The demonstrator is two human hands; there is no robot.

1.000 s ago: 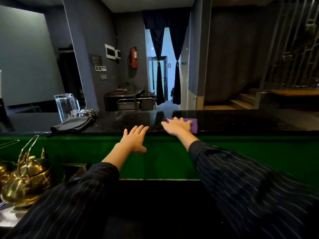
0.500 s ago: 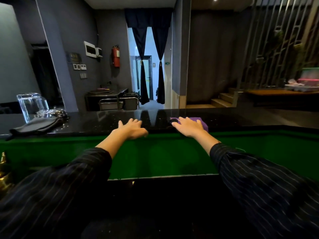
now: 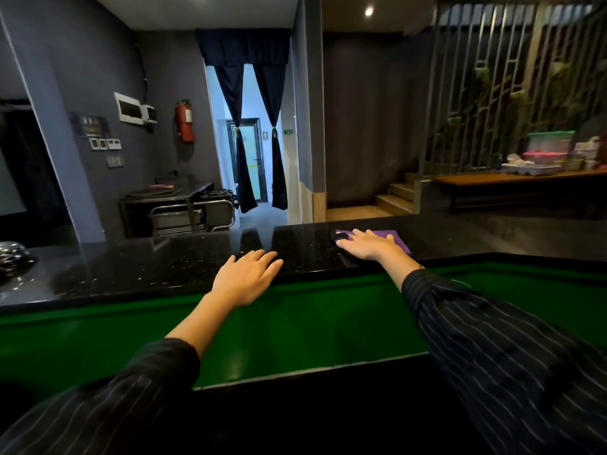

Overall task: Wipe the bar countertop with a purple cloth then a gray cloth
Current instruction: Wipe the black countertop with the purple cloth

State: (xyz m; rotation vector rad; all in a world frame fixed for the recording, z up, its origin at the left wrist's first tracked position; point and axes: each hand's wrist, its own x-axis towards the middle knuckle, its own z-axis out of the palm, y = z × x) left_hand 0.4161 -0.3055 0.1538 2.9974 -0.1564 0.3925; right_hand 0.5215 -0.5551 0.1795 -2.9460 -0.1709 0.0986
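Wiping with the purple cloth (image 3: pixel 399 237), by the look of it: first of the two passes, gray cloth not in view and presumably not yet taken up. Purple cloth lying flat on the black speckled worktop (image 3: pixel 164 267), right of centre and just inside the near edge, above the green bar front (image 3: pixel 295 326). Right hand (image 3: pixel 369 246) spread flat, palm down on the cloth, fingers extended and slightly splayed, pressing rather than gripping; no fingers curled round the fabric, cloth's far right corner showing past the fingertips, a dark fold or shadow at its left end too small to read. Left hand (image 3: pixel 244 277) open as well, palm down, fingers loosely together and reaching over the near edge onto the stone; holding nothing, seemingly bracing there, though actual contact hard to confirm from this angle. Both forearms bare below dark pinstriped sleeves (image 3: pixel 492 339). Next move likely a sweep along the worktop, calling for steady downward pressure so the cloth slides with the palm instead of bunching or slipping out from under it, and for keeping clear of the near lip so the cloth does not drop off behind the bar. A shiny metal object (image 3: pixel 13 254) at the far left end of the worktop, well apart from both hands, worth lifting or going round on any pass in that direction. Much of the surface apparently left to cover before any switch of cloths.
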